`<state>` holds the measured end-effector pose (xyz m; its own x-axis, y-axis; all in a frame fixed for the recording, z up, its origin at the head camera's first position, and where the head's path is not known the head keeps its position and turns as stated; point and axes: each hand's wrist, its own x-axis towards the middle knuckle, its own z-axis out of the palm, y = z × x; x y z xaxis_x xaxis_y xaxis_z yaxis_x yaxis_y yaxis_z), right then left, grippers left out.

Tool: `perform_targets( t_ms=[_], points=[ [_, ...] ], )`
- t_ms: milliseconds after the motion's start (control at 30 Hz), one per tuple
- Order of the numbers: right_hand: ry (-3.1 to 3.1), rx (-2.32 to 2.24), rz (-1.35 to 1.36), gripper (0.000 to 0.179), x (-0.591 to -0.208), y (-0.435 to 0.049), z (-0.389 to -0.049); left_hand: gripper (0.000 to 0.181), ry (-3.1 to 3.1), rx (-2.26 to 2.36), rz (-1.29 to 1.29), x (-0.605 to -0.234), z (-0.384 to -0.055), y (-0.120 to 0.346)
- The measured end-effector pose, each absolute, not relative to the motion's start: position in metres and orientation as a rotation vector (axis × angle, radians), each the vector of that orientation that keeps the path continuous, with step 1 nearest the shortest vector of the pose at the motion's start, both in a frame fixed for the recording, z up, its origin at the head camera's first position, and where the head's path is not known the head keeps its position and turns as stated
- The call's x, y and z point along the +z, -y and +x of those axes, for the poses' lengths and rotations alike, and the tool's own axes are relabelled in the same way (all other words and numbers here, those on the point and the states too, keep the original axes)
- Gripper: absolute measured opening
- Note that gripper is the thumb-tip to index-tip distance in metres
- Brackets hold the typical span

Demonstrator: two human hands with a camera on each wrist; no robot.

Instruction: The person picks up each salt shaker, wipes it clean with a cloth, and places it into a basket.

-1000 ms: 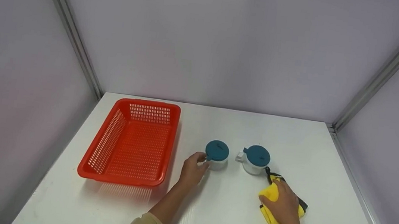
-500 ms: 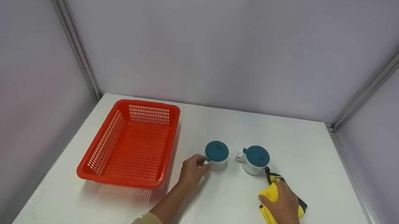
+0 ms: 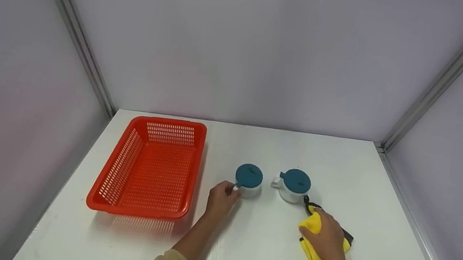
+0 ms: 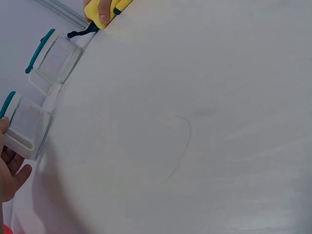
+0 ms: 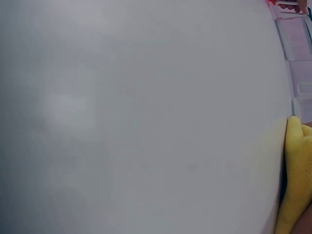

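In the head view two clear jars with teal lids and white handles stand upright on the white table. My left hand [image 3: 221, 199] is at the handle of the left jar [image 3: 249, 180]; in the left wrist view the thumb and fingers pinch that handle [image 4: 18, 144] from either side. To its right stands the other jar [image 3: 295, 186], its handle pointing left, untouched. My right hand [image 3: 326, 236] grips a folded yellow cloth [image 3: 311, 253] with black edging and a dark loop, its fingers curled over it. Part of the cloth is hidden under the palm.
A red perforated plastic basket [image 3: 165, 175] stands on the table's left side, with nothing in it. Grey panels [image 3: 240, 52] enclose the back and both sides of the white table [image 3: 261, 247].
My left fingers have shifted slightly down from the lid's tab onto the handle. The whole head view has drifted a little. My right hand stays on the cloth.
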<state>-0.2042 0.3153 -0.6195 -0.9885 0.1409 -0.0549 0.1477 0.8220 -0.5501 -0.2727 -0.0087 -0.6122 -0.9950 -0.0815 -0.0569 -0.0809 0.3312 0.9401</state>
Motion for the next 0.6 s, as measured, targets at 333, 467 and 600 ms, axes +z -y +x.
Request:
perform_targets(
  t_ms=[333,467,600],
  points=[
    [-2.958,-0.931,0.277,0.083,-0.6191,-0.3138,-0.2026,0.010,2.555,-1.821,0.098,-0.6132,-0.2723,0.0071],
    [-2.967,-0.914,0.253,0.083,-0.6186,-0.3142,-0.2026,0.011,2.541,-1.845,0.098,-0.6149,-0.2730,0.0082],
    [-2.945,-0.926,0.266,0.078,-0.6161,-0.3132,-0.2024,0.013,2.526,-1.863,0.118,-0.6148,-0.2731,0.0095]
  ],
)
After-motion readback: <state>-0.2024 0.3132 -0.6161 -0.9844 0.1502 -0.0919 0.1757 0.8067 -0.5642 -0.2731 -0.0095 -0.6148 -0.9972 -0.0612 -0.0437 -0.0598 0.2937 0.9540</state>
